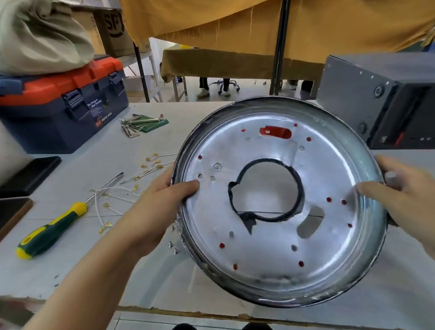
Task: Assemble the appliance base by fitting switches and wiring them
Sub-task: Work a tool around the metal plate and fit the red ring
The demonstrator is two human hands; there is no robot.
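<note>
White worktable (167, 281) carries a blue and orange toolbox (57, 105) at far left. Round metal appliance base (279, 202) is held tilted above the table, inner face toward the camera, large central hole, red showing through small holes. Left hand (160, 200) grips its left rim, thumb inside; right hand (415, 202) grips the right rim. Green-yellow screwdriver (51, 229) lies left, beside loose white wires with gold terminals (126, 184).

You held round metal base (285, 237) tilted above counter (166, 276), left hand (153, 208) gripping left rim, right hand (410, 205) gripping right rim. Screwdriver (51, 229), terminal-tipped wires (127, 187), screws (174, 245) lay left of base; toolbox (57, 107) behind.
</note>
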